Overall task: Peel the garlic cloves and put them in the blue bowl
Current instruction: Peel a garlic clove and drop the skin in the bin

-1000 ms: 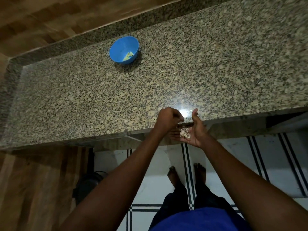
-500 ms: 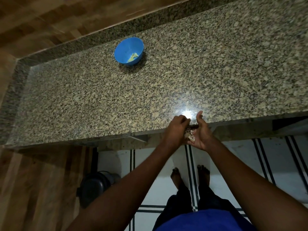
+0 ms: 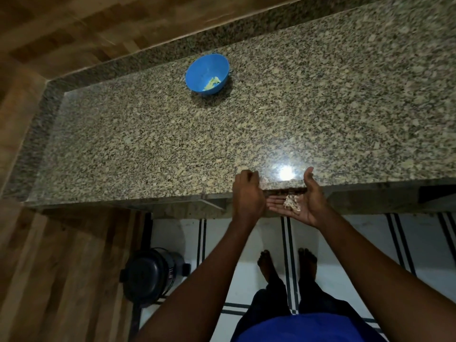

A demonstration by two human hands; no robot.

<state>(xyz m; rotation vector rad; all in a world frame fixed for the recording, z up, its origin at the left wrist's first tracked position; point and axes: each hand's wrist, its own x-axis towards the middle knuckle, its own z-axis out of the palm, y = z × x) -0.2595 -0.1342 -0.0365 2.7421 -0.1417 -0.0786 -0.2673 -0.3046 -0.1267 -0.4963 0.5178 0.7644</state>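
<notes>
In the head view, the right hand (image 3: 304,202) is held palm up just below the front edge of the granite counter (image 3: 172,144), with the fingers straight and the thumb pointing up. A small pile of pale garlic skins (image 3: 292,204) lies on this palm; if a clove is among them, I cannot tell. The left hand (image 3: 246,193) is at the counter edge, just beside the right one, with the fingers curled. If it pinches something, I cannot tell, because the fingertips are hidden and blurred. The blue bowl (image 3: 197,72) stands far back on the counter, well apart from both hands, with some yellowish peeled cloves (image 3: 212,83) inside. On the tiled floor (image 3: 357,243) under the counter stands a dark pot (image 3: 150,275), left of the person's bare feet (image 3: 266,265).
</notes>
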